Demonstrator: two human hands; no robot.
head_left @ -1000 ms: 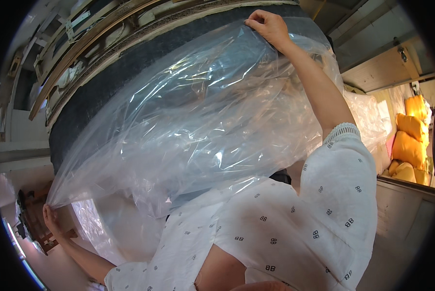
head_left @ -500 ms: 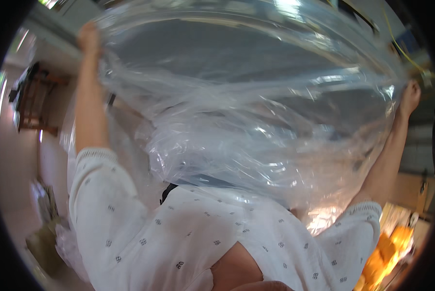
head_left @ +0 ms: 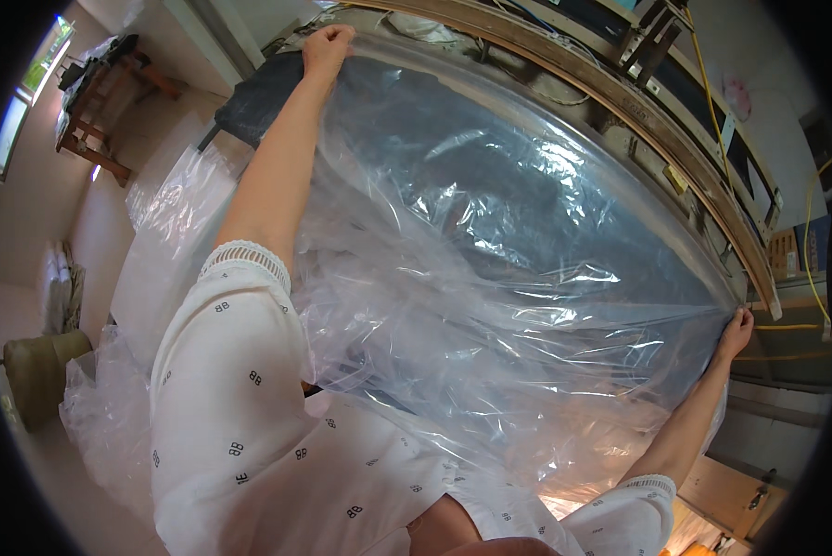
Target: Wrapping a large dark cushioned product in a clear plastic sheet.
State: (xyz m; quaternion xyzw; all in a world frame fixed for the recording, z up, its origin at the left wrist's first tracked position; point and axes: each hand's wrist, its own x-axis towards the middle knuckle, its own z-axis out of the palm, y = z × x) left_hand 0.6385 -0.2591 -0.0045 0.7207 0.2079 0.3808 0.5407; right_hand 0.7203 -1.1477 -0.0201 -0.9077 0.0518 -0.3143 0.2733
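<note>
A wide, clear plastic sheet (head_left: 527, 213) is stretched between my two hands, its far edge pulled taut. My left hand (head_left: 328, 51) pinches its far left corner with the arm reaching forward. At the right, my right hand (head_left: 736, 334) grips the other end of that edge. Dark blue-grey material shows through the far part of the sheet. The near part hangs in loose, crumpled folds against my white patterned shirt (head_left: 249, 389). Whether the sheet is a single layer or a bag, I cannot tell.
Beyond the sheet runs a long wooden rail (head_left: 620, 88) of a machine frame, with yellow cords (head_left: 708, 102). More crumpled plastic (head_left: 110, 417) lies at the left, beside an olive roll (head_left: 40, 371). A wooden stand (head_left: 101, 120) is at the far left.
The raised sheet has come down over the dark surface, with both hands still holding its edge. The view has turned, and the wooden rail now shows beyond the sheet.
</note>
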